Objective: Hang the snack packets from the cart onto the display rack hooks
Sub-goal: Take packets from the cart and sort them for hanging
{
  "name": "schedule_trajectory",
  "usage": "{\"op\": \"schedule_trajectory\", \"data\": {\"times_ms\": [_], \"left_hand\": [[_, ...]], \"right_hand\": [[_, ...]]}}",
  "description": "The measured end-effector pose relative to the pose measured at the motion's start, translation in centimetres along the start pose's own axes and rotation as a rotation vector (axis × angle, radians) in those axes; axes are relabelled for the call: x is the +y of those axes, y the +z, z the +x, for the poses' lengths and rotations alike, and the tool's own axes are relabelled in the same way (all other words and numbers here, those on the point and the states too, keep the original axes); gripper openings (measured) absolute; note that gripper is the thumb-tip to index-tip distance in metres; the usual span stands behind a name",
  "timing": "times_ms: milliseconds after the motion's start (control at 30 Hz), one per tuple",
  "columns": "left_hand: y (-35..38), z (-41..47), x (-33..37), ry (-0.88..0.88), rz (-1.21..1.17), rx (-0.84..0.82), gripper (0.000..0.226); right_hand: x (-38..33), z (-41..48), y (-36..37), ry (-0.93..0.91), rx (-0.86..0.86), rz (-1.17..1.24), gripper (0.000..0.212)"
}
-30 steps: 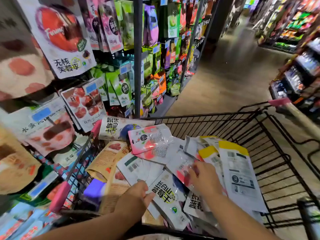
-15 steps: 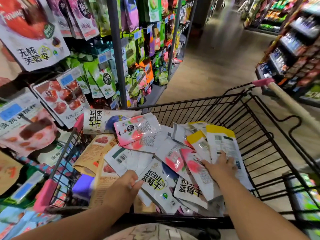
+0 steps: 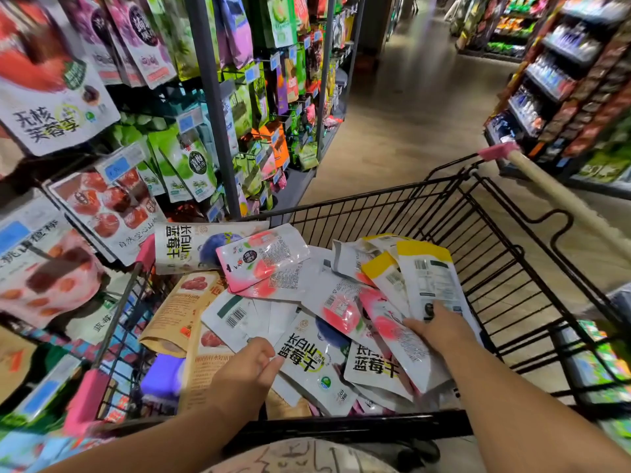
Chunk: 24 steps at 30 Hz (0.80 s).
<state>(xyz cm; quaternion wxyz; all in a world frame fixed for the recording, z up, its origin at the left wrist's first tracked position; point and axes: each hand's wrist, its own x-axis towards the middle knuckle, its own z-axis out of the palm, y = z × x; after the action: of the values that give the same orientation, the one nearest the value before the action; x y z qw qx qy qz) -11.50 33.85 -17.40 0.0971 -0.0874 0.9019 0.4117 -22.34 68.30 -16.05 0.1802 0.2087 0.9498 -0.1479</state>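
By the look of it most remains: glossy snack packets (image 3: pixel 263 261) heap the black wire cart (image 3: pixel 495 274) at lower centre, the left hand (image 3: pixel 249 367) pinching a white blueberry packet (image 3: pixel 314 367), the right hand (image 3: pixel 433 331) lying on a yellow-topped white packet (image 3: pixel 430 278), grip unclear, none lifted toward the upper-left grey display rack (image 3: pixel 208 114).

Shop aisle, stocked shelves (image 3: pixel 560 73), cart (image 3: pixel 444 213) (wire)
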Motion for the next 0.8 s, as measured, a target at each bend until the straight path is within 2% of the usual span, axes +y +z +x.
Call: {"op": "schedule_trajectory", "data": {"times_ms": [133, 233, 333, 467, 500, 600, 700, 800], "left_hand": [[0.2, 0.1, -0.1, 0.034, -0.019, 0.026, 0.016], [0.2, 0.1, -0.4, 0.081, 0.003, 0.010, 0.015], [0.0, -0.1, -0.5, 0.124, 0.007, 0.012, 0.016], [-0.3, -0.2, -0.3, 0.118, 0.025, 0.008, 0.016], [-0.2, -0.2, -0.3, 0.117, 0.030, 0.010, 0.015], [-0.1, -0.3, -0.1, 0.082, 0.040, 0.021, 0.015], [0.0, -0.3, -0.2, 0.047, -0.027, 0.059, 0.021], [0.1, -0.3, -0.4, 0.023, -0.095, 0.156, 0.065]], "right_hand": [[0.1, -1.0, -0.3, -0.070, 0.025, -0.052, 0.055], [-0.4, -1.5, -0.8, -0.048, 0.060, -0.109, 0.031], [-1.7, -2.7, -1.3, -0.053, 0.108, -0.246, 0.028], [-5.0, -4.8, -2.3, -0.249, 0.340, -0.169, 0.019], [-6.1, -5.4, -2.7, -0.323, 0.348, -0.181, 0.018], [-9.6, -7.3, -4.0, -0.599, 0.217, -0.289, 0.014], [-12.0, -8.9, -4.7, -0.782, 0.118, -0.343, 0.017], [-14.0, -11.4, -6.0, -0.871, 0.039, -0.412, 0.021]]}}
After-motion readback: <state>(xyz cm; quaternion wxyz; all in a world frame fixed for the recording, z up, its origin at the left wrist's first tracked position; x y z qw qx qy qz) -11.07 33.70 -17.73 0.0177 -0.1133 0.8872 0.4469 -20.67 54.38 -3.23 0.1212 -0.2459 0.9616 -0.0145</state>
